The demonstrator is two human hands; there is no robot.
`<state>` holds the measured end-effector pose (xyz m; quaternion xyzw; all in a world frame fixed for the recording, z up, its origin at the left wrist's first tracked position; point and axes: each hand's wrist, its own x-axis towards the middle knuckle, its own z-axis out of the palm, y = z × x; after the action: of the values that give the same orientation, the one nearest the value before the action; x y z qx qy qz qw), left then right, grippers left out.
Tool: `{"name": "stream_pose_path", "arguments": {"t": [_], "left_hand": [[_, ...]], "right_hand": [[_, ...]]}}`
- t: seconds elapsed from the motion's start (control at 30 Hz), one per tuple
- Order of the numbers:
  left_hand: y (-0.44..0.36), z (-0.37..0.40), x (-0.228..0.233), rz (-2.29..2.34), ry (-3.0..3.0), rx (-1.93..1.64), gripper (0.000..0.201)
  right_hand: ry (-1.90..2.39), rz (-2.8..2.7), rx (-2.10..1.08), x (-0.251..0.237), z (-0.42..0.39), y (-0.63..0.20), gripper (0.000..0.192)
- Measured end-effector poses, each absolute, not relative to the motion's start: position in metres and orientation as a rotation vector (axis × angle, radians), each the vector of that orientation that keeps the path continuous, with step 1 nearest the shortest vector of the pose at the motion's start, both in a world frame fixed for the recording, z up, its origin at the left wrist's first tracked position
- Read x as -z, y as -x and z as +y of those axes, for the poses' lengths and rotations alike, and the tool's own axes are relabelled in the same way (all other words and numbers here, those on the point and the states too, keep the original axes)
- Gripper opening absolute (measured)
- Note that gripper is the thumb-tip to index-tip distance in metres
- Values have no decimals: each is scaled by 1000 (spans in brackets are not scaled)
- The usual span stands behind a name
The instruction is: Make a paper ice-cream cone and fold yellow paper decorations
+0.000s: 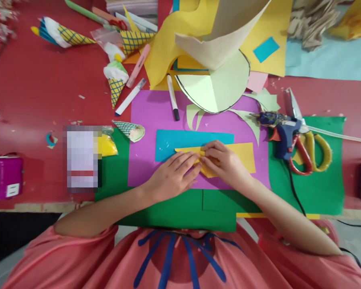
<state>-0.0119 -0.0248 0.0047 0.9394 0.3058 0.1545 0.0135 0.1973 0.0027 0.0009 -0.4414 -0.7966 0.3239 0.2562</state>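
A strip of yellow paper (242,156) lies across the purple sheet, its left part under my fingers. My left hand (176,172) presses on the strip's left end, fingers together and pointing right. My right hand (224,160) pinches the same paper near its middle, where it looks folded or rolled; the fingertips of both hands nearly meet. Just beyond them is a blue paper strip (195,138), partly covered by the yellow one. Beneath everything spreads the purple sheet (144,104), on top of green sheets (174,212).
To the right lie a glue gun (284,128) with a cord and large scissors (307,154). A pale green paper circle (216,88), a black-capped marker (173,98) and a small paper cone (130,130) sit beyond my hands. Decorated cones (116,82) lie at the upper left.
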Motion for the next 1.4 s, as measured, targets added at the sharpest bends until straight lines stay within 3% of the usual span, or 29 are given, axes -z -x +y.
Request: {"name": "stream_pose_path", "arguments": {"t": [0.2, 0.43, 0.83, 1.13, 1.27, 1.4], "left_hand": [[13, -28, 0, 985, -2925, -288, 45], [20, -20, -2, 976, -2915, -314, 41], [20, -25, 3, 892, -2871, -285, 43], [17, -29, 6, 903, -2843, -221, 47], [16, -28, 6, 911, -2838, -183, 46], [17, -28, 5, 907, -2841, -164, 45]], "right_hand": [[1245, -2258, -563, 6, 4, -203, 11], [1327, -2272, -796, -1, -3, -196, 21], [1374, -2328, -543, 4, 1, -202, 22], [1316, -2309, -529, 5, 4, -206, 9], [1234, -2474, -525, -3, 4, -213, 31], [1161, -2701, -527, -13, 2, -220, 37]]}}
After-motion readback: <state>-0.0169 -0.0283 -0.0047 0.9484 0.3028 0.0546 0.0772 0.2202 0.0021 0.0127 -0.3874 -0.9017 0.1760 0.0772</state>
